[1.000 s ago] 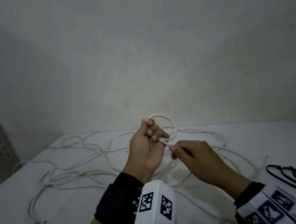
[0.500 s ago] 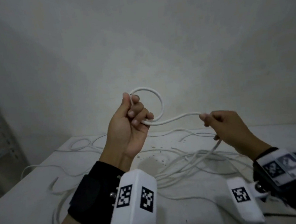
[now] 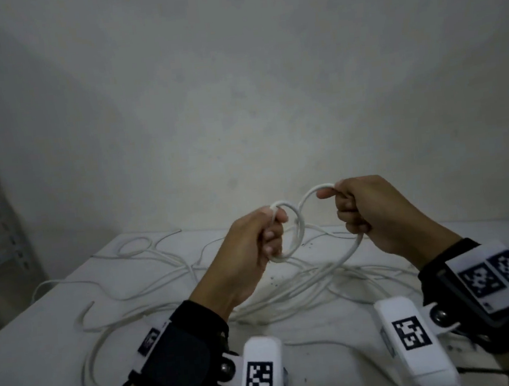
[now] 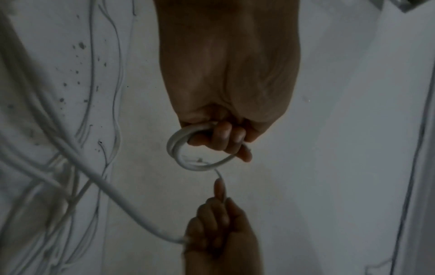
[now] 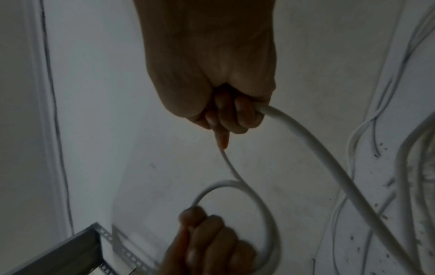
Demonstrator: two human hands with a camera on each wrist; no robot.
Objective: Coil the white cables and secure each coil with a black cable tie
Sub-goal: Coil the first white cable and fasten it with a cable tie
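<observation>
Both hands are raised above the white table (image 3: pixel 45 353). My left hand (image 3: pixel 260 239) grips a small coil (image 3: pixel 295 245) of white cable, about two turns wide. My right hand (image 3: pixel 354 211) is fisted round the same cable a short way along, bending a new arc (image 3: pixel 312 195) toward the coil. From the right fist the cable drops to the table (image 3: pixel 349 255). In the left wrist view the coil (image 4: pixel 179 148) hangs from curled fingers (image 4: pixel 223 137). In the right wrist view the cable (image 5: pixel 306 141) leaves the fist toward the table. No black cable ties are in view.
Several loose white cables (image 3: pixel 148 265) sprawl tangled across the table, thickest under the hands (image 3: pixel 288 301). A plain wall (image 3: pixel 238 101) stands right behind the table. A metal shelf frame (image 3: pixel 0 248) is at the far left, also seen in the right wrist view (image 5: pixel 70 251).
My right hand pulled cable out to the right, then swung back up toward the left hand, forming another loop. The coil has gained a turn. The black ties left the view.
</observation>
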